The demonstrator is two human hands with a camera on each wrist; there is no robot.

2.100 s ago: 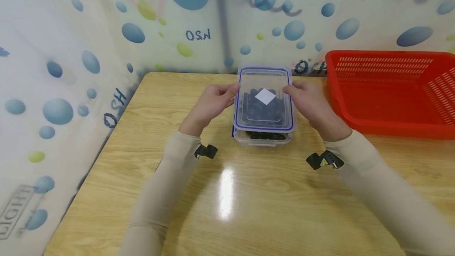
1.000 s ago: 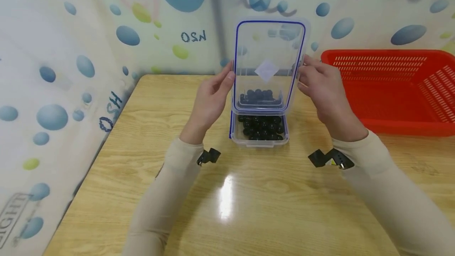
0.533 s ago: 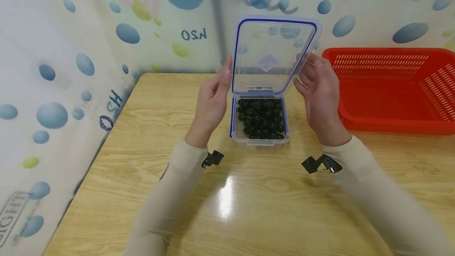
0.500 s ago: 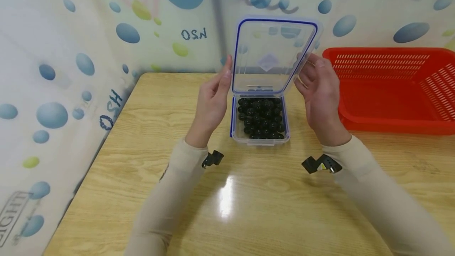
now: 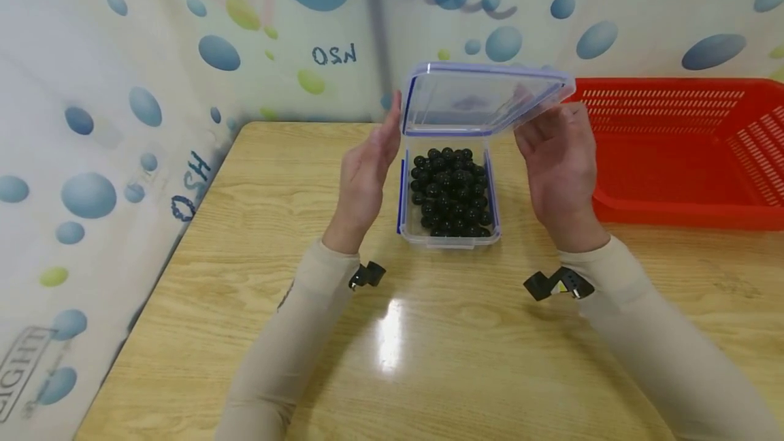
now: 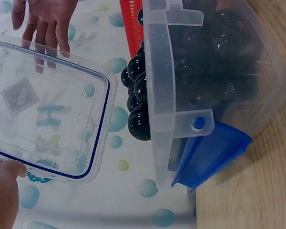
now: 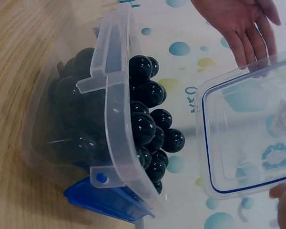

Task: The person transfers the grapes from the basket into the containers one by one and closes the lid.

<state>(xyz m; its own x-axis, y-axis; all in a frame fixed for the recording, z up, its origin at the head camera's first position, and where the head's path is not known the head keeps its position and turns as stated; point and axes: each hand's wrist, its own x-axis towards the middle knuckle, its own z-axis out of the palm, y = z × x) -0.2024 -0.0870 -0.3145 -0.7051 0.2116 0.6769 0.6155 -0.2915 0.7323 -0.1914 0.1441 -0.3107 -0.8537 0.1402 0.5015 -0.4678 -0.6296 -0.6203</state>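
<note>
A clear plastic lid (image 5: 490, 99) with a blue seal and a white diamond label is held tilted above and behind a clear food box (image 5: 450, 242). My left hand (image 5: 361, 179) touches the lid's left edge with straight fingers; my right hand (image 5: 560, 172) supports its right edge, palm inward. Both wrist views show the fingers extended at the lid's sides and a gap between lid and box. Glossy black balls (image 5: 453, 189) heap inside the box, several rising above the rim in the right wrist view. A blue side latch (image 6: 212, 155) hangs down from the box.
A red perforated plastic basket (image 5: 686, 175) stands on the right of the wooden table (image 5: 453, 373). Behind the table's back edge hangs a white curtain (image 5: 184, 87) with blue and green dots, which also covers the left side.
Both hands have lifted the lid off the box and tipped it back, uncovering the black balls. Over the last half second its top edge has dropped toward me and the lid lies flatter.
</note>
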